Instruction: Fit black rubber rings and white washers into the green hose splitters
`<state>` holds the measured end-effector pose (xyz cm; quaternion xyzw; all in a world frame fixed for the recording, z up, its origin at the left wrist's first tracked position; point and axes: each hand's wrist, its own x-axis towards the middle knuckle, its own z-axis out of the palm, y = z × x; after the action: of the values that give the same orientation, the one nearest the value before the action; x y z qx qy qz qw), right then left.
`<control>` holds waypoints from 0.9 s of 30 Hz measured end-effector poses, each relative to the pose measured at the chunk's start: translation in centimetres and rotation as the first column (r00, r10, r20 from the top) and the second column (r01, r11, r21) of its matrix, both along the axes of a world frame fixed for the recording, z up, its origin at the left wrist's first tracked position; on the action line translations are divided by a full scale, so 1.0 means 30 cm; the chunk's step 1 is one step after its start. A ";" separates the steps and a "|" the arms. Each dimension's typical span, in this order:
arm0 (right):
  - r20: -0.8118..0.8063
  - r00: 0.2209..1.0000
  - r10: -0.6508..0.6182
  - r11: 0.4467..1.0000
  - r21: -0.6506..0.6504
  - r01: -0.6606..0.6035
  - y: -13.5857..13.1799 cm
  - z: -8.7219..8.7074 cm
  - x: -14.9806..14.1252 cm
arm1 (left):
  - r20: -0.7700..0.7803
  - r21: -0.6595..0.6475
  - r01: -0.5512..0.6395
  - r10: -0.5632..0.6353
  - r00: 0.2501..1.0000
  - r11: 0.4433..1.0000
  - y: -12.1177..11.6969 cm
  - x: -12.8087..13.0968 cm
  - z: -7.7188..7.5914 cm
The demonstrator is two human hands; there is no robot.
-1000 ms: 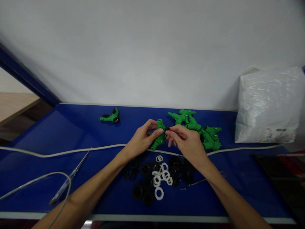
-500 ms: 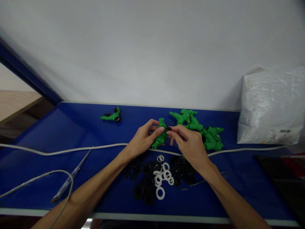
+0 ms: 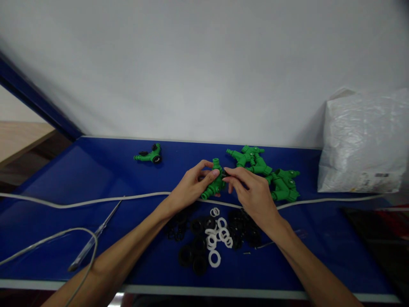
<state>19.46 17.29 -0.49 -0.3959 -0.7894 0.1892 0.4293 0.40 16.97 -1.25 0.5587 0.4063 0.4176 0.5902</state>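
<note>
My left hand (image 3: pixel 191 186) is closed round a green plastic hose fitting (image 3: pixel 213 183), held a little above the blue table (image 3: pixel 96 179). My right hand (image 3: pixel 252 192) pinches a small black ring (image 3: pixel 224 173) against the side of that fitting. Just below my hands lies a scatter of black washers (image 3: pixel 238 230) and white rings (image 3: pixel 214 238). A heap of several more green fittings (image 3: pixel 275 179) sits to the right of my right hand.
One green fitting with black parts (image 3: pixel 150 156) lies apart at the back left. A white cable (image 3: pixel 96 200) runs across the table, and a thin metal tool (image 3: pixel 92 241) lies at the left. A white plastic bag (image 3: pixel 364 140) stands at the back right against the wall.
Both hands stayed on the fitting. The right hand's fingers have pressed the black ring closer against the fitting's side, and the fitting has tilted slightly.
</note>
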 end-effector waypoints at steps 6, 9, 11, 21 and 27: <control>0.039 0.998 0.048 0.995 0.084 -0.051 0.007 -0.001 0.006 | 0.040 -0.039 0.029 -0.027 0.999 0.999 -0.004 0.004 0.020; 0.049 0.998 0.035 0.995 0.091 -0.039 0.009 0.000 0.007 | 0.064 -0.041 0.028 -0.025 0.998 0.999 -0.005 0.006 0.023; 0.059 0.998 0.017 0.994 0.103 -0.023 0.009 0.000 0.008 | 0.069 -0.038 0.013 -0.010 0.998 0.999 -0.006 0.008 0.022; 0.200 0.980 -0.025 0.984 0.180 -0.012 0.005 -0.002 0.012 | -0.034 0.046 -0.030 0.031 0.999 0.999 0.000 0.001 0.003; 0.227 0.974 -0.023 0.991 0.132 -0.008 -0.004 0.005 0.000 | -0.218 0.218 -0.079 0.128 0.968 0.973 -0.001 -0.011 0.001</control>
<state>19.45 17.18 -0.33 -0.3885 -0.8429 0.0881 0.3618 0.06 16.95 -1.21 0.6397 0.4549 0.4205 0.4549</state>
